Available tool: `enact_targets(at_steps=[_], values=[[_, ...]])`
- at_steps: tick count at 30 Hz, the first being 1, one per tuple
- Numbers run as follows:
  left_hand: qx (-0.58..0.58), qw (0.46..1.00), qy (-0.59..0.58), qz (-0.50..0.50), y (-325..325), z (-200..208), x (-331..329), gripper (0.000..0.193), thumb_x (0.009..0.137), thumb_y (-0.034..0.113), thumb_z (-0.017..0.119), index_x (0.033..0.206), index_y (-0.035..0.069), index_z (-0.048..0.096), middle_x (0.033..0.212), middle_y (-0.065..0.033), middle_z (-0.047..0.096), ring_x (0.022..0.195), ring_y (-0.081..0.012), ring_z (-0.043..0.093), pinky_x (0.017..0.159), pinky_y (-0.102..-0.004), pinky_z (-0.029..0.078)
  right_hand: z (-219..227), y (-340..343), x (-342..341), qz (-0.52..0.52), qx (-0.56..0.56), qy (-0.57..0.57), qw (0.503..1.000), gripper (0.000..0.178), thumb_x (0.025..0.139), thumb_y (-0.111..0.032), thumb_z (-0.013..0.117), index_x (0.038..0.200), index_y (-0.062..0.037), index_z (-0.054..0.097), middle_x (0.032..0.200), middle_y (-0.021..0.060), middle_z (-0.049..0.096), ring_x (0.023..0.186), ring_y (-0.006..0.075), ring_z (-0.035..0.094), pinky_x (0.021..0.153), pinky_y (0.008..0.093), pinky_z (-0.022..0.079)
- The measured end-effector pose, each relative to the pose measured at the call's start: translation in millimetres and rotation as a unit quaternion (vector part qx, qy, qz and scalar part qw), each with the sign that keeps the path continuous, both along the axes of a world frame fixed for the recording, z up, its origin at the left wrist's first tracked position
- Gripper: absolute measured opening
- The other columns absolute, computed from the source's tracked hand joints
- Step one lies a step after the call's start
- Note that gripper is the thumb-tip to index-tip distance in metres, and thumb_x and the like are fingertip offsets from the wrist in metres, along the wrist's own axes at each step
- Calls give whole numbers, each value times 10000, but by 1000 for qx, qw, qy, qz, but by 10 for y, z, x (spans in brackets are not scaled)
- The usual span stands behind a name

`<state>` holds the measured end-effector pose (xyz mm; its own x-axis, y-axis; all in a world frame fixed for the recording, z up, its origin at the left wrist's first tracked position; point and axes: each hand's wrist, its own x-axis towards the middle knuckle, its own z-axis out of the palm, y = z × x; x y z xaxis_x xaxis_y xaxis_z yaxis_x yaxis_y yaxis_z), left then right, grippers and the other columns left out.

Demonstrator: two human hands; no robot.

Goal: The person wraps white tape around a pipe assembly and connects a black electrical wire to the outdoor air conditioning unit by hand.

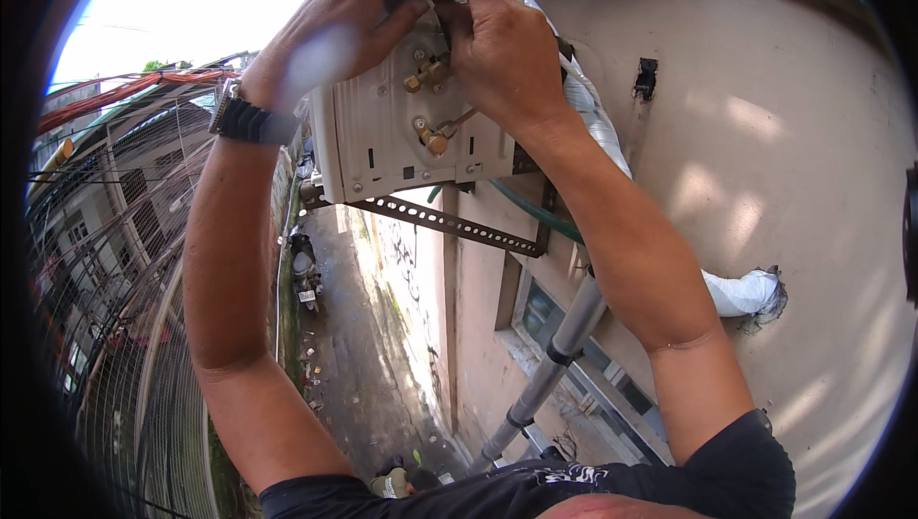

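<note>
Both my hands are raised to the side panel of an outdoor air conditioner unit (359,151). My left hand (359,22), with a dark watch (251,119) at the wrist, has its fingers bent and pinched near the panel's upper part. Close beside it, my right hand (507,55) is closed too, its fingers curled toward the left fingertips. What the fingers hold between them is hidden. Just below the hands sit a brass valve (426,77) and a lower brass valve (432,139), with a thin copper pipe (464,119) running from the lower one.
A perforated metal bracket (449,222) supports the unit. White-wrapped piping (741,291) enters the wall (765,136) at right; a green hose (535,211) hangs behind my right arm. A grey pole (545,371) rises below. Bundled cables (124,261) fill the left; far below, a motorbike (306,275) stands in the alley.
</note>
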<state>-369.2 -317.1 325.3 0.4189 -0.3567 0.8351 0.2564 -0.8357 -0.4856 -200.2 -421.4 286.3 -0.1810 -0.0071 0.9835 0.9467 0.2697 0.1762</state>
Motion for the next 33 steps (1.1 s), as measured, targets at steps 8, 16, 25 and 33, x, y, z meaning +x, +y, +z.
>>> enact_targets(at_steps=[8, 16, 25, 33], values=[[-27, 1000, -5, -11, -21, 86, 21, 301, 959, 111, 646, 1255, 85, 603, 1115, -136, 719, 1077, -354, 653, 963, -442, 510, 51, 179, -127, -49, 27, 26, 998, 252, 861, -78, 629, 1103, -87, 702, 828, 198, 727, 816, 400, 730, 703, 501, 573], [18, 998, -50, 17, -91, 53, 141, 258, 944, 137, 673, 1198, 103, 639, 1063, -90, 747, 978, -336, 653, 922, -434, 510, 61, 110, -47, -2, -20, 37, 999, 275, 885, -120, 649, 1149, -59, 697, 906, 220, 740, 853, 399, 732, 789, 478, 577], [114, 988, -107, 14, 89, -9, 252, 384, 831, 189, 789, 1173, 128, 626, 1060, -57, 754, 935, -257, 689, 914, -376, 471, 71, 19, 236, -155, 116, -91, 977, 401, 855, -174, 718, 1230, -69, 621, 945, 184, 713, 862, 369, 725, 798, 465, 572], [134, 983, -121, -16, 121, -7, 244, 405, 793, 156, 802, 1151, 129, 615, 1031, -60, 755, 944, -244, 722, 930, -368, 469, 230, 231, 217, -187, 91, -54, 977, 344, 819, -152, 729, 1139, -80, 628, 945, 141, 705, 816, 339, 724, 759, 430, 531]])
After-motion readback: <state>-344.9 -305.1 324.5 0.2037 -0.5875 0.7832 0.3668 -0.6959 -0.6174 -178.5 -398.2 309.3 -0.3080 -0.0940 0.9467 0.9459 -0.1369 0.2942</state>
